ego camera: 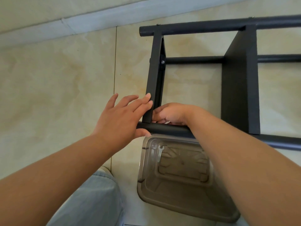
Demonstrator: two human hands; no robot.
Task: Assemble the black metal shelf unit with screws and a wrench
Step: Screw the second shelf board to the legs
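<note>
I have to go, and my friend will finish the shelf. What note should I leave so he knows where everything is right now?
Left hand: fingers straight against the end shelf panel, thumb under the near tube.
Right hand: curled at the inside corner of panel and tube; what it holds is hidden.
Wrench: in the clear tub, below the tube.
Done: panel screwed to the far tube and the middle rod; a second panel stands to the right.
Left: fasten the near corner, probably with the wrench.
</note>
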